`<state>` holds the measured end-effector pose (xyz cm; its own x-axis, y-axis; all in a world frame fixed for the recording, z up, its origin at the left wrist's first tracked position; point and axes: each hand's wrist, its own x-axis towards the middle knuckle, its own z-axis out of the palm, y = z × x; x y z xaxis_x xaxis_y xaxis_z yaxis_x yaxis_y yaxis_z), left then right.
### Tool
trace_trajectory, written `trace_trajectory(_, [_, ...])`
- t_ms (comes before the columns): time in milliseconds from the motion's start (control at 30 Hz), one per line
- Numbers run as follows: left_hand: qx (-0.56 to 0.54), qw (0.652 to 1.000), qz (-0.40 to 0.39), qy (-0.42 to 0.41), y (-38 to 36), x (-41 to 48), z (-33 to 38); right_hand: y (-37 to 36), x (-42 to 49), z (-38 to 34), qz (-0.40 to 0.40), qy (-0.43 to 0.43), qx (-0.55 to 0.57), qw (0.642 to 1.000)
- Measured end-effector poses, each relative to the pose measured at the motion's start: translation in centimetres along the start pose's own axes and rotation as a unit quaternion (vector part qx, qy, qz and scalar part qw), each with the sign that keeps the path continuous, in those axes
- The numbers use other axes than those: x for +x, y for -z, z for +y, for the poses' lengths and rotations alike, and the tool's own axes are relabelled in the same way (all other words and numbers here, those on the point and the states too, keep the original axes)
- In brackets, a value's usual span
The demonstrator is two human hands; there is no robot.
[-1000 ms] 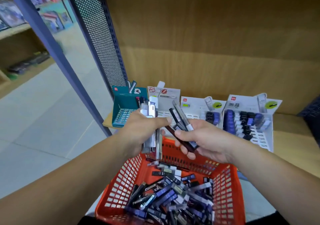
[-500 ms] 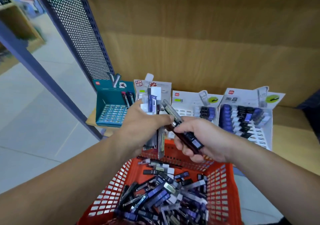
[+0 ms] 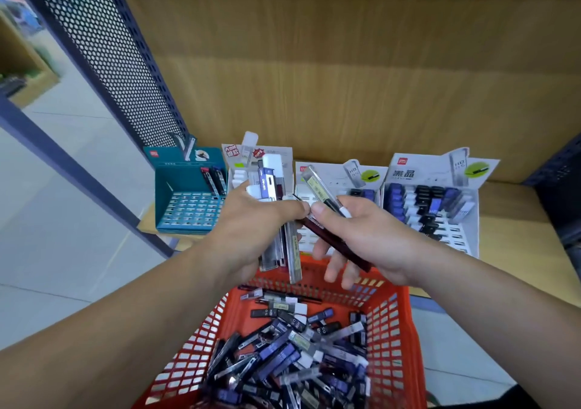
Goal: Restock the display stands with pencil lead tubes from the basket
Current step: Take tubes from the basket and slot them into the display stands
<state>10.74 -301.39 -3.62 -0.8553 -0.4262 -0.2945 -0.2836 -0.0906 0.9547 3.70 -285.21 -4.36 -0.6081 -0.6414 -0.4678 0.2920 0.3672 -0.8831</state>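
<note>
An orange basket (image 3: 393,339) in front of me holds several loose pencil lead tubes (image 3: 283,355). My left hand (image 3: 254,229) grips a bundle of tubes (image 3: 276,220), clear, grey and blue-white, held upright above the basket's far rim. My right hand (image 3: 364,235) holds a dark red tube (image 3: 339,246) and a clear tube (image 3: 320,190) with a white cap. Thumbs of both hands nearly touch. On the shelf behind stand a teal display stand (image 3: 185,201) and three white display stands (image 3: 437,198), partly filled.
A wooden shelf (image 3: 518,220) with a wooden back panel carries the stands. A dark perforated metal side panel (image 3: 103,56) and a blue post (image 3: 72,169) rise at the left. Pale tiled floor lies beyond the left edge.
The view has swung to the left and closer to the stands. My right hand has spread its tubes apart, the clear one now pointing up and left. My left hand keeps its bundle.
</note>
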Motion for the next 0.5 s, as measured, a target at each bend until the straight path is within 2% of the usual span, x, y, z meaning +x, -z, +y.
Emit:
trace_trajectory(133, [-0.005,1.0,0.014,0.008,0.4,0.0,0.0,0.0,0.0,0.1,0.029,-0.006,-0.013,0.999])
trace_trajectory(233, [-0.019,0.999,0.038,0.027,1.3,0.3,0.2,0.5,0.1,0.1,0.099,-0.009,-0.026,0.995])
trace_trajectory(333, [-0.019,0.997,0.061,0.034,2.3,0.5,0.3,1.6,0.3,0.2,0.175,-0.003,-0.136,0.975])
trace_trajectory(400, [-0.019,0.997,0.071,0.031,2.6,0.6,0.1,1.7,0.5,0.2,0.175,-0.017,-0.151,0.973])
trace_trajectory(500, [-0.019,0.997,0.068,0.021,2.5,0.8,0.1,1.0,0.5,-0.4,0.127,-0.062,-0.048,0.989])
